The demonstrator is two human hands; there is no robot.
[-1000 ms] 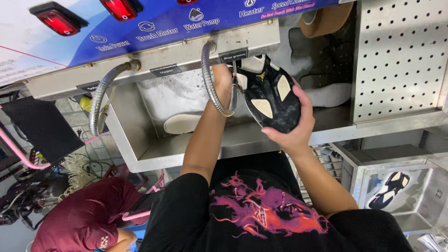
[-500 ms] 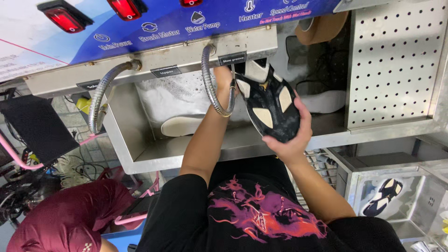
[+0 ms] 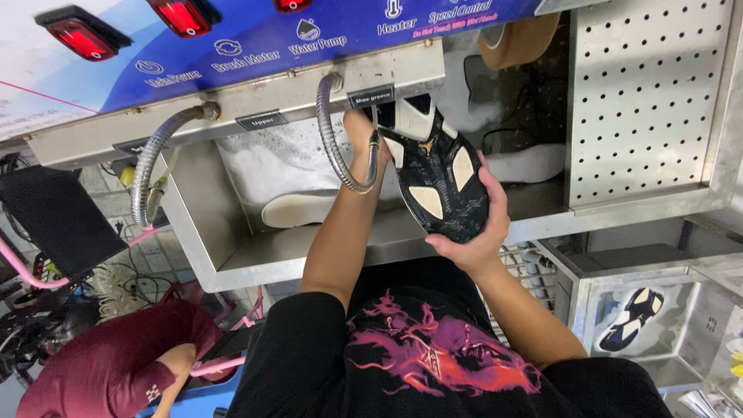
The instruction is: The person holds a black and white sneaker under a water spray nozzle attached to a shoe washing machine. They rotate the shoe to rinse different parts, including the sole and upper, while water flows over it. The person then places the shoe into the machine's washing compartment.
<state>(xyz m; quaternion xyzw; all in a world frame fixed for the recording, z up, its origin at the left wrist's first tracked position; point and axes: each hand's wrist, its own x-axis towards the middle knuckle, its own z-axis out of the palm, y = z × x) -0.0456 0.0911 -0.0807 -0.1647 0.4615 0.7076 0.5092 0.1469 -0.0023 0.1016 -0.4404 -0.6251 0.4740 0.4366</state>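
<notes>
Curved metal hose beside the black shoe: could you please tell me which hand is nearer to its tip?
Left. The left hand is right at the hose tip; the right hand grips the black shoe at its lower end, farther off.

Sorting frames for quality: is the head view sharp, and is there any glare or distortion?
Head view: sharp on the black shoe with cream sole patches held by the right hand; red lit switches glow, blown out; steel trough shows soft sheen; wide-angle lens tilts the edges; left hand is partly hidden.

Bright, even indoor light, sharp
</notes>
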